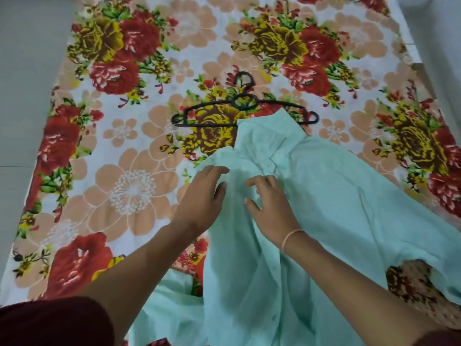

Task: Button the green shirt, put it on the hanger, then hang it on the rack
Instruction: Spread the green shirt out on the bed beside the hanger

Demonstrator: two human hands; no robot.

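Green shirt (324, 196) lies on the bed (129, 156), collar at 12 o'clock touching the hanger (245, 106). Left hand (202, 196) and right hand (270, 208) rest on it with loose, released fingers, probably smoothing the front for buttoning.

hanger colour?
Black. The hanger lies on the floral sheet beyond the green shirt; the head view shows it clearly.

We note a bed covered by a white blanket (159, 136) printed with red, yellow and peach flowers. Directly on it lie 2 items: 1 black plastic hanger (245, 106), flat, and 1 pale green cotton shirt (324, 208), its collar overlapping the hanger's lower bar.
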